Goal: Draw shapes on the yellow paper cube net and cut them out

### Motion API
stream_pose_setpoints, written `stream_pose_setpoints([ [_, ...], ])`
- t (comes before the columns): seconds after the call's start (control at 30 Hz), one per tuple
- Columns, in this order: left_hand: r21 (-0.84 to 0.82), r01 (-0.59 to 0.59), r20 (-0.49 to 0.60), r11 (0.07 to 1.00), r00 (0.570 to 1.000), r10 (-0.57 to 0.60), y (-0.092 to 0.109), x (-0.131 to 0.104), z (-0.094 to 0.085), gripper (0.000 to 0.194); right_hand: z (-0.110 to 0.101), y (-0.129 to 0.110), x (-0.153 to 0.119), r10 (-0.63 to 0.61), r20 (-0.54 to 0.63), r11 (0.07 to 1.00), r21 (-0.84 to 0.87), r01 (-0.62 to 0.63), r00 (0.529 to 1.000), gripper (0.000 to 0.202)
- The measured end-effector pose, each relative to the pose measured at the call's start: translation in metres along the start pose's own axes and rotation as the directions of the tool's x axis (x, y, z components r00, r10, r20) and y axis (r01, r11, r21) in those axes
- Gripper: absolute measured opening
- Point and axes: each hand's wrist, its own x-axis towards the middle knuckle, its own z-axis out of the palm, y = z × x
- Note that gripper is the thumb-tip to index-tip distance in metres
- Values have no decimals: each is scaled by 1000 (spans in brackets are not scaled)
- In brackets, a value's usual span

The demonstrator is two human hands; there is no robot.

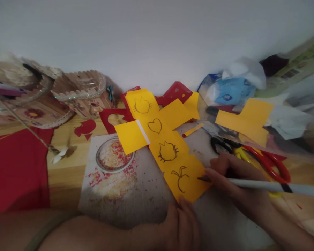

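Four dark outlines (168,151) on a yellow cross-shaped paper cutout (161,136), aslant above the pale wooden counter (65,160). Right hand (229,169) pinches a white-shafted pen (253,184); left hand (178,223) at cutout's near edge, grip unclear. Apparently drawing; closing the gapped nearest outline calls for steady paper.

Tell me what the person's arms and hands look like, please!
The left hand and right hand are ordinary human hands with no gloves. A thin, dull greenish band curves across the left arm. I see no sleeve on either arm; the picture is too blurry for small details.
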Motion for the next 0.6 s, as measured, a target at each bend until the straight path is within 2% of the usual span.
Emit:
stream_pose_setpoints([
  [0.07, -12, -14, 16, 1000, 1000, 15, -2, 0, -2, 40, -1, 0, -4, 14, 3, 1000, -3, -14, 1000, 30],
  [0.33, -42, -16, 44, 999, 999, 18, -4, 3, -8, 35, 2, 8, -6, 17, 166, 999, -40, -10, 986, 27],
  [0.6, -47, 0, 27, 999, 1000, 1, -4, 5, -9, 33, 3, 5, -5, 21, 213, 999, -38, -13, 977, 28],
])
